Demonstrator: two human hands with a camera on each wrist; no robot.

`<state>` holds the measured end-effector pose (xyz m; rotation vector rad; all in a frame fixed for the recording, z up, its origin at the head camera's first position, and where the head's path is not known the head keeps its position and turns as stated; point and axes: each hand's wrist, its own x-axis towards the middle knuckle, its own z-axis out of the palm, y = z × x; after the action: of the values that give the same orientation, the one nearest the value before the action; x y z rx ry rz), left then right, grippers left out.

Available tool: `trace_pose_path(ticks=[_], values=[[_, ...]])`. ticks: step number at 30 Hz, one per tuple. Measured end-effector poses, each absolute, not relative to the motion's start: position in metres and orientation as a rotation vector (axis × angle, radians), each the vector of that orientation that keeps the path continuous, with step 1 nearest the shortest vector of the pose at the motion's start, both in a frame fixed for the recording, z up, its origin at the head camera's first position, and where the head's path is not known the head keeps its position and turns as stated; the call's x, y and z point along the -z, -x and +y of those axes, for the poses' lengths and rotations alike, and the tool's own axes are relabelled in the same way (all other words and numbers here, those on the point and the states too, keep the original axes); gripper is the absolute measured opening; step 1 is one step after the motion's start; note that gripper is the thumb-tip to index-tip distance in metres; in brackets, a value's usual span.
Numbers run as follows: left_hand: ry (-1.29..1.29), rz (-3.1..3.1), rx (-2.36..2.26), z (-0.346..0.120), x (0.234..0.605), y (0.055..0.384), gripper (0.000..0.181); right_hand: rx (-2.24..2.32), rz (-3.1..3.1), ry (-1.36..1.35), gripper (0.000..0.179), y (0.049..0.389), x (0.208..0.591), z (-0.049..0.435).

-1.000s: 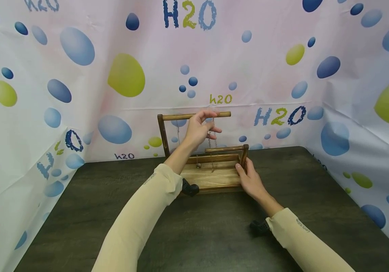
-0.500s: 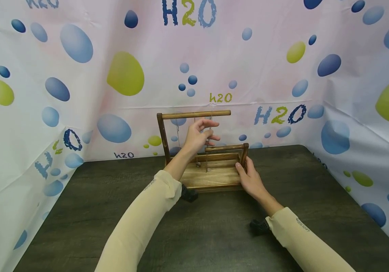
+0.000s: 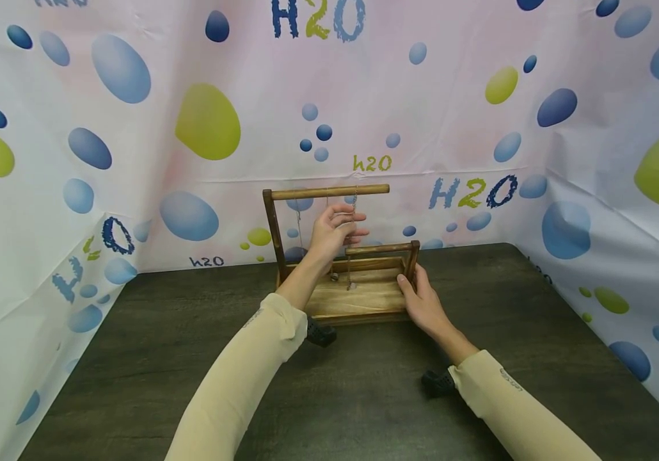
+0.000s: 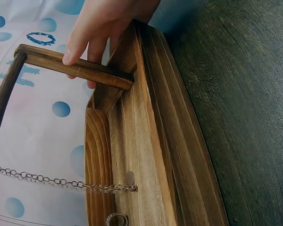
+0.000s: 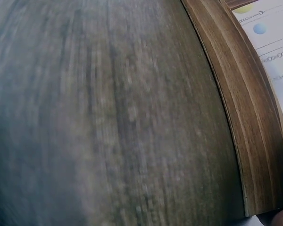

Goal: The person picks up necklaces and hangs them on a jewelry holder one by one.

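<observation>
A wooden jewelry stand (image 3: 358, 304) with a shallow tray, a tall upper bar (image 3: 301, 193) and a short lower bar (image 3: 381, 248) stands on the table. A silver chain (image 4: 61, 181) hangs from the upper bar; its lower end, with a small flat disc (image 4: 130, 178), is over the tray. Fingers loosely extended, my left hand (image 3: 331, 237) is at the chain, below the upper bar. My right hand (image 3: 421, 299) grips the stand's right end, thumb in front and fingers behind. A ring (image 4: 117, 219) shows low in the left wrist view.
Another thin chain (image 3: 299, 221) hangs farther left on the upper bar. The dark wood-grain table (image 3: 364, 397) spreads around the stand. A white printed backdrop (image 3: 450, 115) rises close behind it. Black wrist cameras (image 3: 320, 333) are worn under both forearms.
My left hand has come down from the upper bar, along the chain. The chain, swinging before, hangs straighter and slightly further left. My right hand keeps its hold on the stand.
</observation>
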<state>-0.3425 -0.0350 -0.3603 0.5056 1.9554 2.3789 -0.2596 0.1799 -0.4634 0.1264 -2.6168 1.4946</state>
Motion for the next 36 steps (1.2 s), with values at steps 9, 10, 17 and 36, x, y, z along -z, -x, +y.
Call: trace_pose_path(ticks=[9, 10, 17, 36], values=[[-0.467, 1.987, -2.381, -0.036, 0.37, 0.342, 0.023, -1.493, -2.628, -0.122, 0.068, 0.26, 0.463, 0.179], [-0.47, 1.991, -2.381, -0.035, 0.371, 0.342, 0.024, -1.493, -2.63, -0.119, 0.068, 0.26, 0.462, 0.179], [-0.517, 2.005, -2.388, -0.034, 0.377, 0.34, 0.03, -1.497, -2.646, -0.115, 0.068, 0.26, 0.463, 0.18], [-0.757, 2.218, -2.119, -0.06, 0.381, 0.315, 0.046, -1.478, -2.675, -0.178, 0.07, 0.262, 0.459, 0.192]])
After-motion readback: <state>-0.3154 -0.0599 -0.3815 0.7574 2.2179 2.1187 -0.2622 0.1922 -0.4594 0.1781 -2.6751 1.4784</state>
